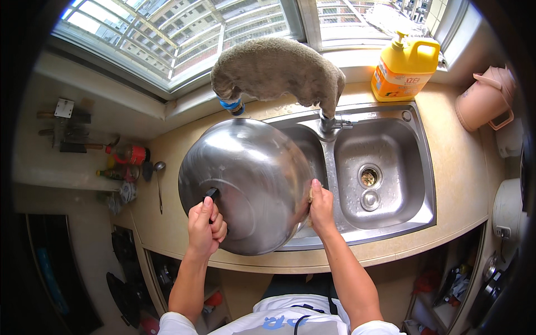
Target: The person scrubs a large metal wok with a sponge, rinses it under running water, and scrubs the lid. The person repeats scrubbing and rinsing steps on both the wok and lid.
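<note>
A large round steel pan (251, 184), its smooth outer side facing me, is tilted over the left basin of a double stainless steel sink (343, 236). My left hand (205, 228) is closed around its black handle (212, 194). At the pan's right edge, my right hand (321, 207) presses a tan cloth (310, 203) against the metal. The pan hides most of the left basin. The right basin (379, 146) is wet, with food bits in its drain (369, 177) and a strainer plug (370, 200) beside it.
A grey-brown towel (276, 71) hangs over the faucet (333, 125). Behind the sink stand a yellow detergent jug (404, 69) and a small blue container (233, 107). A pink pitcher (485, 100) is at the right, and a ladle (159, 184) lies on the left counter near several bottles.
</note>
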`<state>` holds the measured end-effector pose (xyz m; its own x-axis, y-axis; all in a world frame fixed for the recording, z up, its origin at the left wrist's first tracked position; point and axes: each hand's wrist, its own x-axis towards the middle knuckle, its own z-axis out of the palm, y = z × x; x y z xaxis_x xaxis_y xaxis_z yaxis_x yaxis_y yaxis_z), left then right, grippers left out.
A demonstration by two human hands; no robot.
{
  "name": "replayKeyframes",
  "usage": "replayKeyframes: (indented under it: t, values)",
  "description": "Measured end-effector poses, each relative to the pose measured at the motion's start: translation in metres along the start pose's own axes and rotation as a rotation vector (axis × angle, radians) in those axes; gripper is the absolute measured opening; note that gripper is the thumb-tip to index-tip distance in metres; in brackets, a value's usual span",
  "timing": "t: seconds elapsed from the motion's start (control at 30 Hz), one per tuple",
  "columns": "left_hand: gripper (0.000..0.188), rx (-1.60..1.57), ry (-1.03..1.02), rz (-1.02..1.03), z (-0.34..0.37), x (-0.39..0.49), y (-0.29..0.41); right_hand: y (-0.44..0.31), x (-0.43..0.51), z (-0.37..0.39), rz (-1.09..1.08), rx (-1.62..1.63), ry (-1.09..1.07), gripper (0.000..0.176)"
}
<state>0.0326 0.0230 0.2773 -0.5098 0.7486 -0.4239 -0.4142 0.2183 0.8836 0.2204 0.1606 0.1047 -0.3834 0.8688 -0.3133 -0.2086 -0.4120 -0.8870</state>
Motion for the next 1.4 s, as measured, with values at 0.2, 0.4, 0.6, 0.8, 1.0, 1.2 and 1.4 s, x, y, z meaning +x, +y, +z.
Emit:
replayKeyframes:
  t: [0.2,0.4,0.6,0.8,1.0,1.2,1.4]
  values:
    - [0.045,0.051,-0.086,-0.095,0.003,-0.010,0.001,-0.056,0.043,0.020,-0.156,-0.413,-0.110,0.047]
    - [0.045,0.087,-0.036,-0.129,0.014,-0.003,0.003,-0.072,0.041,0.049,-0.582,-0.841,-0.207,0.062]
    - [0.043,0.094,0.039,-0.154,0.032,0.010,-0.003,-0.052,-0.032,0.082,-0.821,-1.120,-0.295,0.067]
    - [0.046,0.049,-0.024,-0.290,0.047,0.010,0.003,-0.085,0.028,0.106,-0.842,-0.946,0.010,0.043]
    - [0.043,0.060,-0.009,-0.238,0.039,0.012,0.005,-0.063,-0.043,0.078,-0.892,-0.942,-0.347,0.039]
    - [0.041,-0.079,0.085,-0.190,0.040,0.018,0.009,-0.066,-0.065,0.060,-0.895,-1.077,-0.458,0.049]
    - [0.040,-0.211,0.227,-0.172,0.044,0.027,0.013,-0.039,-0.081,0.070,-0.773,-1.038,-0.245,0.045]
